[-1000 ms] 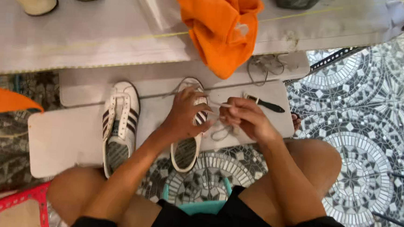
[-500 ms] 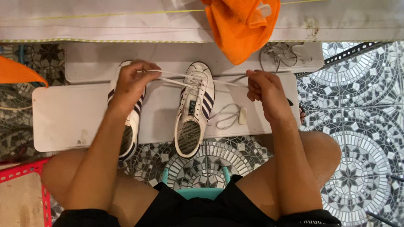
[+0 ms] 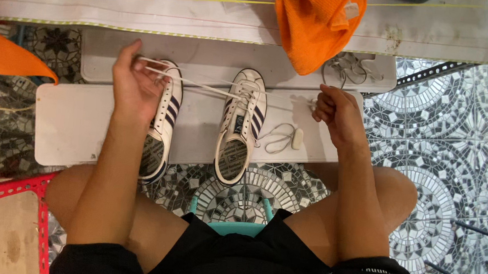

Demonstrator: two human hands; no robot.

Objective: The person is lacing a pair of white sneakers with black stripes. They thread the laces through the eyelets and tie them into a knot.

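Your left forearm covers part of the left sneaker (image 3: 162,132), and the lace end inside your right fist is hidden. Your left hand (image 3: 133,85) is raised, fingers pinched on one end of the white shoelace (image 3: 202,85); your right hand (image 3: 336,111) is closed on the other (pulled taut). The lace runs through the right sneaker (image 3: 242,125), which lies on the white board (image 3: 75,126).

A mosaic floor (image 3: 453,138) of grey, black and white tiles in round patterns fills the 3 to 5 o'clock side and shows again at 9 o'clock. A low white board (image 3: 81,127) lies across the middle, with a pale cloth-covered surface (image 3: 122,11) at 12 o'clock and an orange cloth (image 3: 316,23) hanging over its edge. A red perforated frame (image 3: 9,185) sits at 8 o'clock, and a teal stool (image 3: 238,224) at 6 o'clock.
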